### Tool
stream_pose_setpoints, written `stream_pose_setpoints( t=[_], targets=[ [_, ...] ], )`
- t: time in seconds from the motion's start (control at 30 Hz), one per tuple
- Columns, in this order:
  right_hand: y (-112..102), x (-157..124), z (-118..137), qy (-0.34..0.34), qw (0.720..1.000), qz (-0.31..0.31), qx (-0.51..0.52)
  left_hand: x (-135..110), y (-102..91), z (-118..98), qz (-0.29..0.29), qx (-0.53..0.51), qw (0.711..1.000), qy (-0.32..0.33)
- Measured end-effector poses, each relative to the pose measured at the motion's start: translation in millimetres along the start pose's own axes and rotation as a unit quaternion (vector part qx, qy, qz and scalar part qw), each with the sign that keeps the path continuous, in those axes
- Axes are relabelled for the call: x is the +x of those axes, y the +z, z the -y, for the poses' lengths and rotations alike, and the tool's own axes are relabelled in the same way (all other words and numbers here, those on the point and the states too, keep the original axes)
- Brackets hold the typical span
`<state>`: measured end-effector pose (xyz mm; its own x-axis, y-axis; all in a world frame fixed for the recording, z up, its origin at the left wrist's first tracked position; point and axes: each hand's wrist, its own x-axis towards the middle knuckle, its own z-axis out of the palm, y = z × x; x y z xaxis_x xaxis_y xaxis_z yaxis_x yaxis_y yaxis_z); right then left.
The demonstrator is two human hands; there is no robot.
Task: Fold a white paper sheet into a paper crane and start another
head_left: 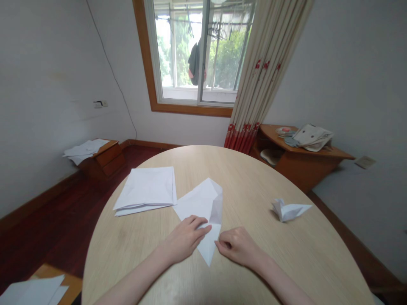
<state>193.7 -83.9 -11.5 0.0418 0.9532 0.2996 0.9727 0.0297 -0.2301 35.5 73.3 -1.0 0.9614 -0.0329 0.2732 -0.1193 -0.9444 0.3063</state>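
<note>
From the head view: a pale round wood worktop (254, 178) in a small room. Near its front edge, a folded sheet of white paper (203, 203), with a long pointy tip aimed toward the body. Lying on that paper, the left hand (184, 239), flat and low, with fingers (199, 224) close together, pressing down, not pinching. Just beside the paper's edge, the right hand (237, 245), curled up, with fingers (224, 242) bent in together, the tips at or very near the paper; no telling from this view whether pinching it or not.

Very light paper, thin and soft, easy to bend and crease, and easy to crumple at the thin tip. Best place to take hold: a flat part near a fold, not the tip.

Just left of it, a pile of folded white paper (144, 190). Off to the right, a small folded paper shape (288, 210). Farther back, a wooden shelf (305, 156) with a cloth bag (313, 137), a small wooden drawer stand (110, 159) with loose paper (85, 150), a window (197, 55), a cream and red curtain (263, 72), and a dark red wood floor (63, 220).
</note>
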Motion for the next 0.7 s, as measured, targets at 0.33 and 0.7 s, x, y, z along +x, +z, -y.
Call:
stream_pose_setpoints(
  t=[0.33,0.7],
  targets=[
    [2,-2,22,-0.043,0.998,0.028,0.023,0,2.1,2,-0.001,-0.003,1.000,-0.003],
    [6,-5,32,-0.095,0.994,0.045,0.011,0,0.7,1,-0.001,-0.018,1.000,-0.008]
  ],
)
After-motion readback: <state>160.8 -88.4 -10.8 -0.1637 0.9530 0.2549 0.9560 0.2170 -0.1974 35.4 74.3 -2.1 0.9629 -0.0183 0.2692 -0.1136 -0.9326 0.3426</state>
